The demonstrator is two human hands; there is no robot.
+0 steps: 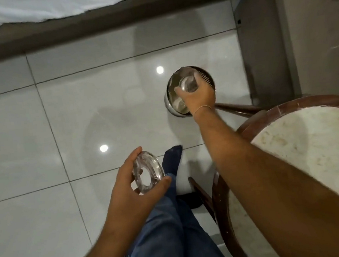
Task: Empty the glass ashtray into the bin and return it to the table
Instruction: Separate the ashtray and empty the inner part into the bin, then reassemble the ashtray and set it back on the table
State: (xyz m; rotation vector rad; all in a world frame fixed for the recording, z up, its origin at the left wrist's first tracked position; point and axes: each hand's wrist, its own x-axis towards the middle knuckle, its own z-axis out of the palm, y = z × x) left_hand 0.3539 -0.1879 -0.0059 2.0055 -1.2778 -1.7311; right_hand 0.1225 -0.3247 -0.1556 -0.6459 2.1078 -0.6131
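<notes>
Glass in both hands. Right hand (197, 97) is extended over the metal bin (174, 105) on the floor, fingers wrapped around a clear glass ashtray bowl (188, 84), which is tipped so its opening faces down and away toward the bin mouth. The bowl sits directly above the bin's open top; whether it touches the rim cannot be told. A thin bracelet (202, 107) circles the right wrist.

Left hand (128, 185) is lower in the view, nearer the body, gripping a clear glass ring (148, 172) with a round central hole, thumb on one edge and fingers on the other. The ring is held tilted, above the floor, just beside the person's jeans leg (167, 227) and dark-socked foot (172, 156).

Bin: round, shiny metal, standing on pale glossy floor tiles (81, 115), close to a leg of the table. Its contents are blurred and unreadable.

Table (309, 146): round, pale marbled top in a dark wood frame, at the right of the view, partly beneath the right forearm.

Far edge of the view: a dark bed frame (94, 26) with white bedding (31, 11) above it. Two ceiling-light reflections show on the tiles.
</notes>
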